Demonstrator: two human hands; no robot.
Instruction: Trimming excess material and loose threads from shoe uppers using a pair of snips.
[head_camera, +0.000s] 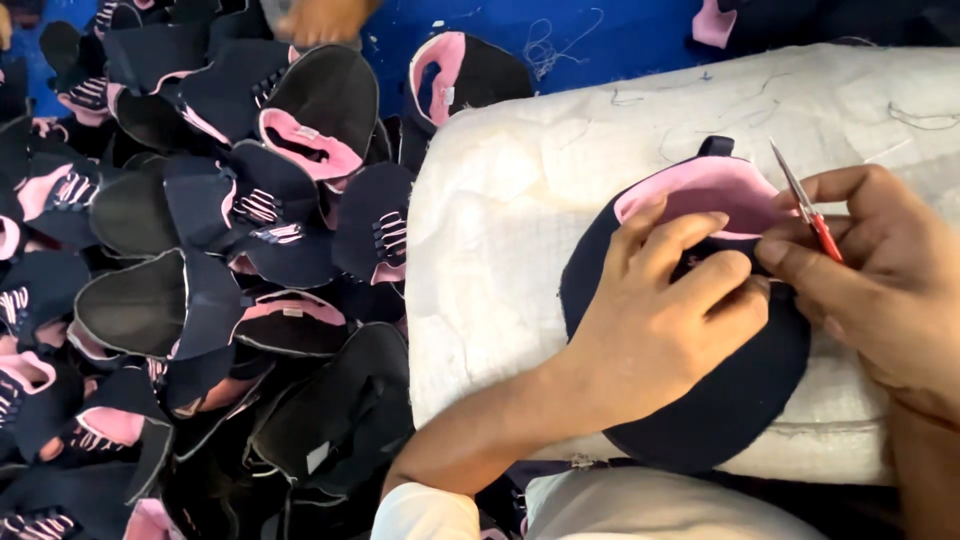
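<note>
Two hands working on a navy fabric shoe upper with pink lining (735, 400)

The left hand (660, 330) is pressing the upper flat on a white padded cushion (500, 230), fingers grasping its pink edge, while the right hand (880, 270) is pinching small red-handled snips (812, 215). A heap of matching navy-and-pink uppers (200, 250) is lying to the left.

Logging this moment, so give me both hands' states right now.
Left hand: pressed on the dark blue shoe upper with pink lining, fingers curled at its opening.
Right hand: closed on small red-handled scissors.
</note>
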